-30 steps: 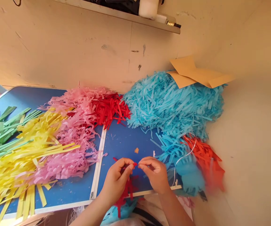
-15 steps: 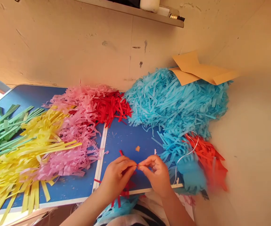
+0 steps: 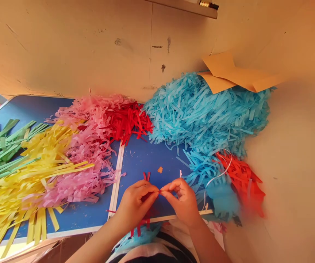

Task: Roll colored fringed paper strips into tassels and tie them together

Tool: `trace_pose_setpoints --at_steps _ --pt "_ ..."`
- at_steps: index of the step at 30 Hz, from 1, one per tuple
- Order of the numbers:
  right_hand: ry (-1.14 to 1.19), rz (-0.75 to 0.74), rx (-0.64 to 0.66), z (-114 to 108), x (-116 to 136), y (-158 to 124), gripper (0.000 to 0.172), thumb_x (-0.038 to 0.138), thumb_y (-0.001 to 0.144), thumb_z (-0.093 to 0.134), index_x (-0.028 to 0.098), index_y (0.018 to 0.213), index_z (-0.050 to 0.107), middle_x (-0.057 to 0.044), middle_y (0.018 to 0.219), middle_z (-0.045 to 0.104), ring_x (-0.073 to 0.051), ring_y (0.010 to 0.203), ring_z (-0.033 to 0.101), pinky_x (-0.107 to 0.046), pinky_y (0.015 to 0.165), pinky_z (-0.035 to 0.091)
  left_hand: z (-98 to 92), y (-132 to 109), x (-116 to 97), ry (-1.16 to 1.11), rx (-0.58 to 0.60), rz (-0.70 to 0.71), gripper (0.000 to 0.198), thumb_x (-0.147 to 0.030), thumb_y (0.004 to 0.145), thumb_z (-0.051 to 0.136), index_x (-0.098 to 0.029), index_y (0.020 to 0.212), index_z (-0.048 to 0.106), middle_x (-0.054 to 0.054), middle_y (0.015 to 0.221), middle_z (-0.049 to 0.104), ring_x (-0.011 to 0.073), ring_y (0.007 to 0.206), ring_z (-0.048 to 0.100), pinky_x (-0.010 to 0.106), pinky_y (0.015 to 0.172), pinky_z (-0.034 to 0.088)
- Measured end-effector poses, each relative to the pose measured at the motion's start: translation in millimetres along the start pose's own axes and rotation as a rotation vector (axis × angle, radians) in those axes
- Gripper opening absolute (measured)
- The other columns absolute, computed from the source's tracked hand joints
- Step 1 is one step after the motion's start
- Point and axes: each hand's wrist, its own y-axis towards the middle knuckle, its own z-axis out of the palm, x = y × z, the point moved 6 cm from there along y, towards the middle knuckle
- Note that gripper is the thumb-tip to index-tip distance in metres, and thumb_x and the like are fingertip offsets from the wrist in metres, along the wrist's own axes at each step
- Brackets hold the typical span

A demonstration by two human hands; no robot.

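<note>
My left hand (image 3: 138, 199) and my right hand (image 3: 181, 195) meet fingertip to fingertip above the blue table's (image 3: 135, 155) front edge. Both pinch a small bit of red paper strip (image 3: 160, 191) between them. More red strips (image 3: 146, 176) poke out behind my left hand, and others hang below it, partly hidden by the hand and forearm. Nearest my right hand lies a bunch of light blue paper fringe (image 3: 206, 168) with a thin white cord (image 3: 214, 179) looping over it.
Green (image 3: 9, 149), yellow (image 3: 45, 153) and pink fringe (image 3: 88, 153) cover the table's left side. Red fringe (image 3: 127, 122) and a big light blue heap (image 3: 206, 113) lie at the back, folded tan paper (image 3: 228, 75) on top. Orange-red fringe (image 3: 245, 179) sits right. A ledge (image 3: 190, 7) juts from the wall.
The view has tipped down slightly, so less of the wall ledge shows. Two red strip ends now stick up behind my left hand instead of one. Both hands keep their pinch.
</note>
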Motion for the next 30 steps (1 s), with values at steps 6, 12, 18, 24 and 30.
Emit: trace_pose_setpoints --at_steps 6,12,18,24,30 --pt "-0.007 0.018 0.053 3.1 -0.6 -1.3 0.018 0.022 0.081 0.069 0.023 0.083 0.051 0.0 0.082 0.07 -0.017 0.079 0.068 -0.031 0.075 0.055 0.3 0.8 -1.9 0.081 0.0 0.01 0.018 -0.016 0.088 0.055 -0.021 0.083 0.072 0.002 0.075 0.07 0.0119 0.065 0.065 0.02 0.06 0.049" --pt "-0.114 -0.019 0.052 4.1 6.8 -2.8 0.014 0.02 0.084 0.063 0.024 0.082 0.049 0.0 0.083 0.068 -0.016 0.077 0.065 -0.029 0.073 0.052 4.1 -2.9 -9.0 0.265 -0.041 0.13 0.017 -0.015 0.088 0.054 -0.019 0.082 0.069 0.003 0.075 0.069 0.0141 0.066 0.065 0.022 0.062 0.05" --pt "-0.146 -0.082 0.078 3.1 6.9 -4.2 0.011 0.02 0.086 0.059 0.024 0.083 0.049 0.0 0.084 0.067 -0.016 0.079 0.064 -0.028 0.074 0.051 6.5 -2.4 -11.5 0.218 0.045 0.133 0.018 -0.017 0.091 0.052 -0.02 0.088 0.069 0.003 0.08 0.07 0.0145 0.071 0.066 0.023 0.066 0.051" --pt "-0.286 -0.135 0.116 2.7 14.7 -6.1 0.011 0.016 0.085 0.058 0.024 0.09 0.054 -0.001 0.089 0.069 -0.016 0.081 0.064 -0.029 0.076 0.05 6.2 -4.3 0.0 0.122 0.111 -0.026 0.01 -0.016 0.088 0.053 -0.022 0.093 0.06 0.0 0.077 0.071 0.0152 0.067 0.067 0.024 0.06 0.049" --pt "-0.269 -0.052 0.164 -0.6 13.5 -4.7 0.009 0.02 0.084 0.065 0.024 0.091 0.066 -0.001 0.085 0.073 -0.018 0.078 0.068 -0.028 0.073 0.052 6.1 -6.6 -0.2 0.099 0.065 0.03 0.012 -0.017 0.089 0.057 -0.024 0.097 0.062 -0.002 0.077 0.073 0.0148 0.071 0.068 0.024 0.066 0.052"
